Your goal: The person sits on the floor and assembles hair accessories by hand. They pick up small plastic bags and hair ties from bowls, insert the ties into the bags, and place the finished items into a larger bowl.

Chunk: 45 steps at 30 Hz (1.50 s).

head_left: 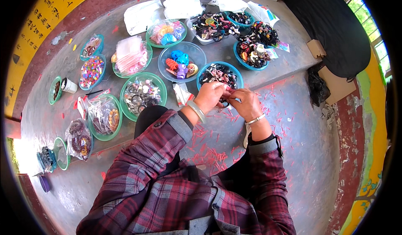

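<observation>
Both hands meet just in front of a blue bowl [239, 76] of dark hair ties [217, 72]. My left hand [210, 96] pinches a small reddish-pink piece [228, 89] between its fingertips. From the other side, my right hand [247, 105] closes on it too, thumb and forefinger pressed together. A dark loop [225, 104] shows below the fingers; the fingers partly hide it, and I cannot tell how it joins the pink piece. A white packet with a red edge [183, 94] lies beside my left wrist.
Several green and blue bowls hold beads [91, 71], pink plastic bags [130, 55], hair ties [140, 96] and bagged items [104, 117]. A white tub [204, 40] of hair ties stands at the back. Pink scraps [215, 153] litter the lower grey floor, beyond a raised step. Cardboard [335, 84] lies at right.
</observation>
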Each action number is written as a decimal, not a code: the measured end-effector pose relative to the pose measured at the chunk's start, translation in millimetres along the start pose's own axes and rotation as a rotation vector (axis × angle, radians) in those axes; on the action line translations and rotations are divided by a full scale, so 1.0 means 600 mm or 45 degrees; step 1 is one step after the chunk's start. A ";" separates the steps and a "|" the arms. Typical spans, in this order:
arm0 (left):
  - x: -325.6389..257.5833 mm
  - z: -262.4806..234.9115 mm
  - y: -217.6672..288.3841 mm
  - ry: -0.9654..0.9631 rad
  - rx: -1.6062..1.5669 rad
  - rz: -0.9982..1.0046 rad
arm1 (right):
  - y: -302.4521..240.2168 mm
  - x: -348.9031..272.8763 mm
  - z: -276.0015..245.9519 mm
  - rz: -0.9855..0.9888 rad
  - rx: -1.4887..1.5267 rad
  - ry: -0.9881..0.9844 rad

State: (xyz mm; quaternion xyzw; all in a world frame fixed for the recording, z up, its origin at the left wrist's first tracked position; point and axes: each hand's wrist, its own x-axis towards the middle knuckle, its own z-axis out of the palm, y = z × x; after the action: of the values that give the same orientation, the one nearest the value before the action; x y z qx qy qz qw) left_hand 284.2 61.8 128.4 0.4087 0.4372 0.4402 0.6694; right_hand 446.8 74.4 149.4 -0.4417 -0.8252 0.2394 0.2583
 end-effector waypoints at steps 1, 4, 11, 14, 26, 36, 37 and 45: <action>-0.001 0.000 0.001 -0.015 0.001 -0.010 | 0.001 -0.001 0.001 0.029 -0.002 0.006; -0.003 -0.001 0.006 -0.052 -0.019 -0.056 | 0.004 -0.005 0.003 0.063 0.025 0.029; -0.009 -0.001 0.022 -0.106 -0.185 -0.089 | 0.000 -0.004 -0.023 0.071 0.136 0.056; -0.004 -0.008 0.009 -0.193 -0.154 -0.116 | -0.002 -0.005 -0.026 0.068 0.144 0.039; -0.003 -0.003 0.010 -0.107 -0.273 -0.142 | -0.002 -0.003 -0.012 0.276 0.386 0.159; 0.001 -0.002 0.010 -0.098 -0.334 -0.082 | 0.003 -0.002 0.006 0.348 0.754 0.382; 0.001 -0.003 0.009 -0.114 -0.337 -0.060 | 0.008 -0.003 0.006 0.411 0.905 0.332; 0.002 0.007 0.001 -0.158 -0.385 0.039 | 0.019 -0.017 0.013 0.479 1.133 0.337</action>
State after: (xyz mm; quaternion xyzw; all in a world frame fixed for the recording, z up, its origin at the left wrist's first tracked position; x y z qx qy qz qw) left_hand 288.2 62.5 129.9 0.3361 0.3175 0.4852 0.7422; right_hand 453.6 69.8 134.3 -0.4565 -0.5093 0.5525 0.4764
